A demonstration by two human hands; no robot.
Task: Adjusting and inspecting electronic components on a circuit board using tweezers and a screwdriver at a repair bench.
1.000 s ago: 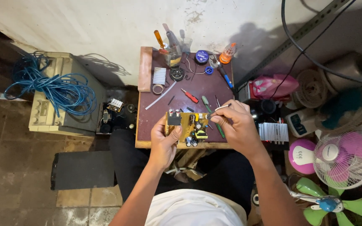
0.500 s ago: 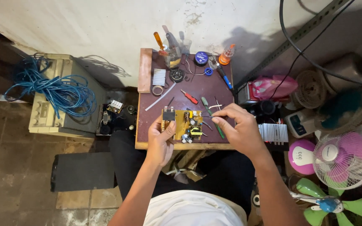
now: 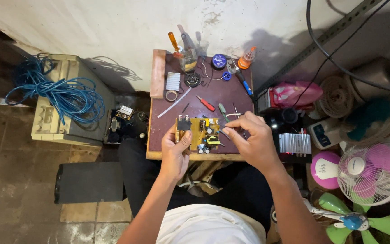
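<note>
The left hand [image 3: 175,151] has its grip clenched on a flat yellow circuit board [image 3: 201,134] over the dark-red worktop [image 3: 195,97]; the right hand [image 3: 249,138] pinches a thin dark probe [image 3: 222,132] touching the board's studded components.

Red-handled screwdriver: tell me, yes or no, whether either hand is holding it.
No: the red-handled screwdriver lies alone on the table, above the circuit board both hands grip.

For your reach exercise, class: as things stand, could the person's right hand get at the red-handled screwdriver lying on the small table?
Probably yes. The right hand hovers at the circuit board, and the red-handled screwdriver lies just beyond on the table, with nothing standing between them. Whether the fingers already pinch something is unclear.
</note>
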